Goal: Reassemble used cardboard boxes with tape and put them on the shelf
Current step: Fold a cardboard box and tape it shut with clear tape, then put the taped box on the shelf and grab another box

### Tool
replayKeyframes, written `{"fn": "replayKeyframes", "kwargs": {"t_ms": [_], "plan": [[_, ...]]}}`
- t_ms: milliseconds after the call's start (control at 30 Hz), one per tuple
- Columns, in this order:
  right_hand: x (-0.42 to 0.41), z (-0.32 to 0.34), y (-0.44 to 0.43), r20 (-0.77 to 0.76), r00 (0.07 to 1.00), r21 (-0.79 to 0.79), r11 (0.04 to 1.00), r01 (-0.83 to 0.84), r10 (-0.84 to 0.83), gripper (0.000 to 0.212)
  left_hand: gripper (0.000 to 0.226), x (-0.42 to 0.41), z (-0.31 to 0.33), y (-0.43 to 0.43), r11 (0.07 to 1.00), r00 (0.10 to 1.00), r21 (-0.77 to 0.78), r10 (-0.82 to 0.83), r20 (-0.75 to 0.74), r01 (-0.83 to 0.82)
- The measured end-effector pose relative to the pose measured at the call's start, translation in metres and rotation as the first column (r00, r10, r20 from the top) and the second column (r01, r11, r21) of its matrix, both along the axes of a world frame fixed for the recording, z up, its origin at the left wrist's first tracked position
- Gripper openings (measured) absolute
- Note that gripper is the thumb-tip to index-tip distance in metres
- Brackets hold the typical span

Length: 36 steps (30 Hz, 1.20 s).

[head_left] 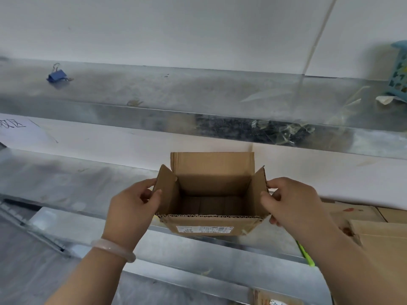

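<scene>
Head view: two bare forearms enter from the bottom edge, a pale milky bangle (114, 249) round the left wrist. The left hand (132, 201) pinches the left side flap of a small brown corrugated cardboard box (211, 179), thumb on the near edge and fingers curled behind it. The right hand (293, 201) grips the right side flap the same way. The box stands upright with its top open, flaps raised, the far flap tallest, and a white printed label (204, 230) runs along its near face. It sits at the front lip of a lower grey metal shelf (66, 179); whether its base rests on the metal or hangs just above cannot be told. Left of the box a long stretch of shelf surface shows open to the frame edge. To the right, by the right forearm, lie a bright green pen (306, 254) and flat brown cardboard sheets (383, 243), near the box's right side. Behind the box rises a white back panel (110, 142), with a white paper sheet bearing dark handwriting (19, 130) at far left. Above it an upper grey metal shelf (176, 89) spans the frame, crumpled clear tape scraps (284, 130) stuck on its front edge. On it lie a blue binder clip (56, 75) far left and a teal patterned container (399, 69) far right, well apart, a wide stretch of metal between them. A white wall (176, 29) closes the back.
</scene>
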State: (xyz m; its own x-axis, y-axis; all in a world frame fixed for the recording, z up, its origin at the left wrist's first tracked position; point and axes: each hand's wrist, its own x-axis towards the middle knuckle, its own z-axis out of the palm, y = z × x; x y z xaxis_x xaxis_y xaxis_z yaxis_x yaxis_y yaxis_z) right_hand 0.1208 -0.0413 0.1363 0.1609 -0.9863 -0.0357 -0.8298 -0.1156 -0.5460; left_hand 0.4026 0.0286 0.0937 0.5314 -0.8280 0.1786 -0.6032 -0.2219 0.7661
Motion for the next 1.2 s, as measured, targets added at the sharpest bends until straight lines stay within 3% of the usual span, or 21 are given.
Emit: {"fn": "replayKeyframes", "kwargs": {"t_ms": [267, 500, 733, 1200], "plan": [[0.111, -0.005, 0.023, -0.054, 0.991, -0.037, 0.991, -0.125, 0.123, 0.028, 0.020, 0.099, 0.007, 0.045, 0.993, 0.993, -0.035, 0.116, -0.016, -0.117], [0.274, -0.018, 0.060, -0.072, 0.972, -0.052, 0.972, -0.230, 0.226, 0.014, 0.021, 0.243, 0.006, 0.123, 0.973, 0.973, -0.031, 0.226, -0.042, -0.227], [0.428, -0.021, 0.080, -0.054, 0.937, -0.061, 0.935, -0.349, 0.346, 0.032, 0.022, 0.384, 0.002, 0.170, 0.950, 0.952, -0.060, 0.305, -0.031, -0.306], [0.661, -0.034, 0.016, -0.018, 0.888, -0.040, 0.887, -0.459, 0.459, 0.035, 0.027, 0.598, -0.016, 0.125, 0.909, 0.910, 0.038, 0.414, -0.003, -0.414]]}}
